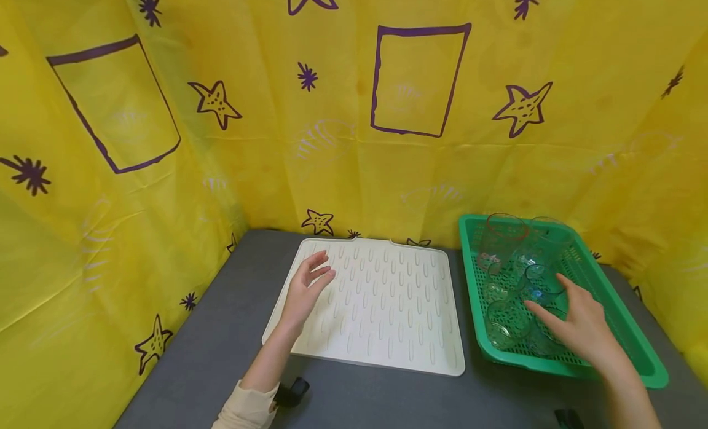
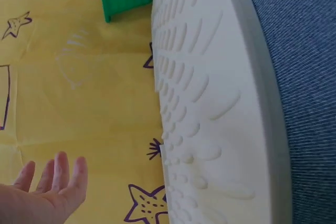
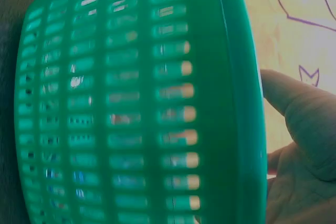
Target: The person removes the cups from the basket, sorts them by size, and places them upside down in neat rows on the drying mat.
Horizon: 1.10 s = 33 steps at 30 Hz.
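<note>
My left hand hovers over the left part of a white ribbed drying mat, its fingers loosely bent with nothing between them. In the left wrist view the same hand shows at the lower left, apart from the mat's raised edge. My right hand is over the front of a green plastic basket, thumb and fingers spread apart beside the clear glasses. Several of these stand in the basket, among them a tall glass at the back and a shorter glass in front.
The mat and basket stand side by side on a dark grey table. A yellow cloth with purple drawings hangs behind and at both sides. The basket's slotted wall fills much of the right wrist view.
</note>
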{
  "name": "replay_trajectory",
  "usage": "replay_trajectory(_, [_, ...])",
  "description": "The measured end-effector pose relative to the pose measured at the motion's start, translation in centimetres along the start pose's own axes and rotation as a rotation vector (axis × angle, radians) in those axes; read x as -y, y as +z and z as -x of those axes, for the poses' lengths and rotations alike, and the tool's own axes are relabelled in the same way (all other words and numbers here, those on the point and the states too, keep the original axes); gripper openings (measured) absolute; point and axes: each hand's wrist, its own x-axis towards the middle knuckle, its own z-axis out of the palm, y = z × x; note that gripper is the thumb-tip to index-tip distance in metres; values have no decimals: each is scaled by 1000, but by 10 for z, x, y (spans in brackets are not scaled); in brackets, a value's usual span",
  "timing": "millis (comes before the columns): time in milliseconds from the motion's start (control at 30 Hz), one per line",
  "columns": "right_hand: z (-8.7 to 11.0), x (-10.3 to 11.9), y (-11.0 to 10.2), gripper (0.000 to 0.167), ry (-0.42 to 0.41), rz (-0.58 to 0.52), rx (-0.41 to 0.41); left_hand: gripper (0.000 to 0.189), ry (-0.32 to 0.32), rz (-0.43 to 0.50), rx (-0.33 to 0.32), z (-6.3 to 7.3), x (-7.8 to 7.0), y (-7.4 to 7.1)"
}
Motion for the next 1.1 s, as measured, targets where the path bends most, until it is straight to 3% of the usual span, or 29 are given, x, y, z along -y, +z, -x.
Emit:
replay_trajectory(167, [4,-12,-6,97,7,79,48,49,-68,92,45,6,3,-3])
replay_trajectory(367, [7,-23,-12,104,34,155,148,52,-103,134,87,10,8,-7])
replay_trajectory(733, [10,-36,-9,100,54,117,287,51,-134,182,133,17,9,-10])
replay_trajectory(1100, [7,-38,-5,94,83,104,316,50,-146,205,136,20,14,-8])
